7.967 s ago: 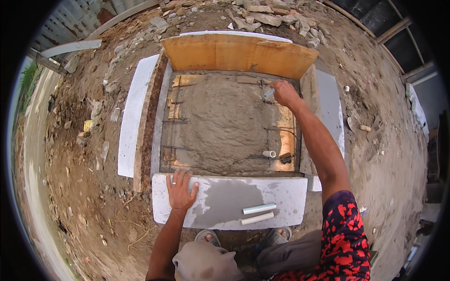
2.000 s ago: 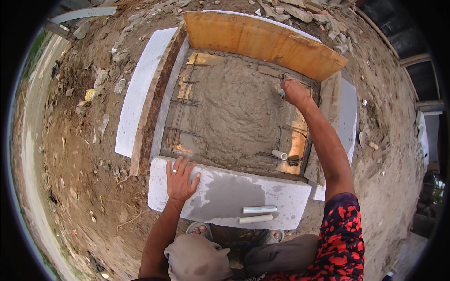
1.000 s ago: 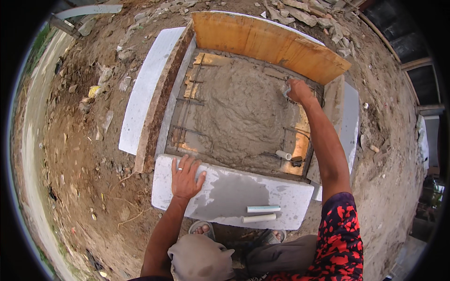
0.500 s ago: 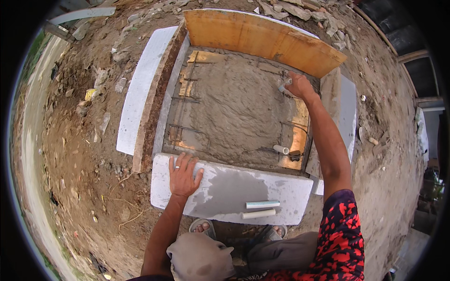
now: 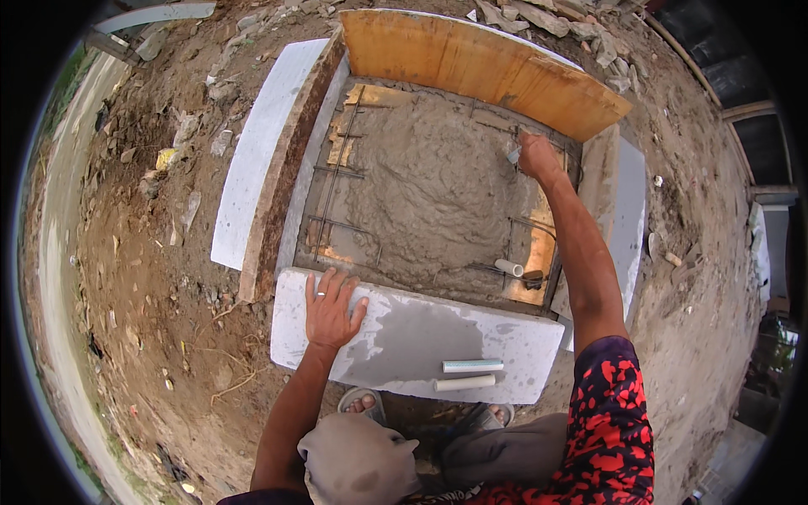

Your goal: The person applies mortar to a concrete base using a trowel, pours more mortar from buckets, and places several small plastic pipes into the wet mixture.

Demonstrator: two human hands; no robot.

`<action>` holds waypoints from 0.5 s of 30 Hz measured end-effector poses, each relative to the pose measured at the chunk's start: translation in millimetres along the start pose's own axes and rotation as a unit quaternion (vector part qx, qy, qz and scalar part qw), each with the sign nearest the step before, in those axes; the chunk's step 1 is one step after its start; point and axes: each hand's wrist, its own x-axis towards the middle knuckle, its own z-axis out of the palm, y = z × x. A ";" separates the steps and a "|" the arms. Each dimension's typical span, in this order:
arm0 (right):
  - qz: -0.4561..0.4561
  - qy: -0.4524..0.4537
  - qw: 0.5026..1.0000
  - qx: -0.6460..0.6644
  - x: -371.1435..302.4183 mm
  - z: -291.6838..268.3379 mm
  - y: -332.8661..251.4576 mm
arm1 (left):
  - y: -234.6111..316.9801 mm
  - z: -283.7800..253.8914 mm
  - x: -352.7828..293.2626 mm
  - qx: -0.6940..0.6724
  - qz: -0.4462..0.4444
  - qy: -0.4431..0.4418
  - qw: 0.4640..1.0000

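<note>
Dirt yard point(image 5: 181, 337), plank formwork point(image 5: 480, 66) w/ wet concrete point(image 5: 421, 185). R hand point(image 5: 539, 157) grips short PVC pipe point(image 5: 512, 156) nr far-right corner; L hand point(image 5: 333, 310) open, flat on foam slab point(image 5: 522, 343). Pipe prob. light, stiff, slick if wet; hold upper end.

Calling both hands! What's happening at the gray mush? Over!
Left hand: spread on white foam slab. Right hand: gripping pale tube, far right of gray mush. Possibly in the way: steel bars along both sides.
</note>
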 end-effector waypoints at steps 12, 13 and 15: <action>-0.010 0.030 0.998 0.048 -50.6 -42.5 7.3 | 8.0 13.3 -7.4 -0.013 0.002 -0.014 1.000; -0.012 0.050 0.997 0.050 -58.4 -52.7 -3.2 | 2.7 15.7 -10.1 0.000 0.002 -0.008 1.000; -0.066 0.065 0.990 0.102 -106.2 -74.9 -43.6 | -4.3 30.3 -24.3 0.003 -0.005 -0.021 1.000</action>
